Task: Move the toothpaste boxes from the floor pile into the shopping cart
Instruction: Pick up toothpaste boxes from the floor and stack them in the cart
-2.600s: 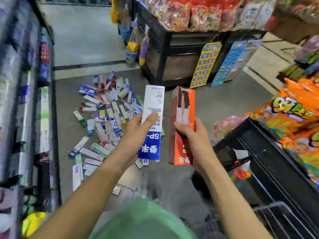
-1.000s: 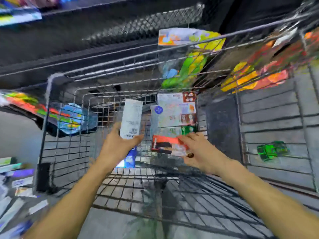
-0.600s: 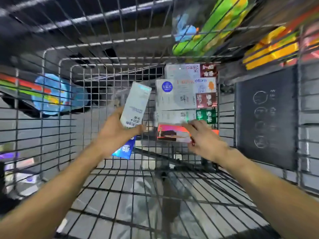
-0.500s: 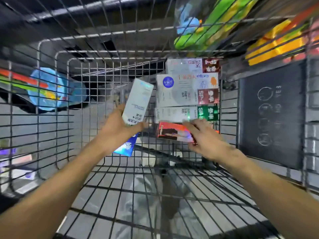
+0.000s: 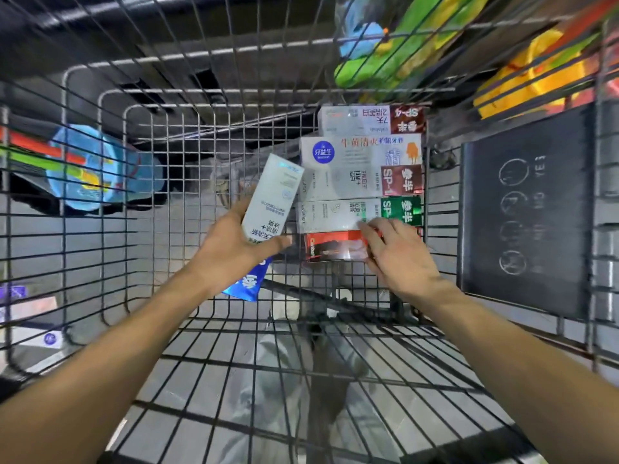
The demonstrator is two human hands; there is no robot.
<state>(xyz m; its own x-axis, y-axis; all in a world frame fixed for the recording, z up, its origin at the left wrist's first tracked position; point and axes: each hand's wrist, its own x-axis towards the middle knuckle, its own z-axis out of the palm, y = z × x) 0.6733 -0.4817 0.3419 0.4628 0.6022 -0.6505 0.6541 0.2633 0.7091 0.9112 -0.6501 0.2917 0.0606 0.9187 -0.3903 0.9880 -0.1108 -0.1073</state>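
Note:
I look down into a wire shopping cart. My left hand grips a white and blue toothpaste box, tilted upright above the cart's bottom. My right hand holds the right end of a red toothpaste box between thumb and fingers. That box lies flat on the bottom wires. It sits against the near side of a row of several white toothpaste boxes laid side by side at the cart's far right.
A dark panel covers the cart's right wall. Through the left wires I see a blue packet and loose boxes on the floor. Bright snack bags hang beyond the far end.
I turned from the floor pile to the cart with a box in each hand. The red box went from upright to flat beside the row. The white and blue box stayed raised.

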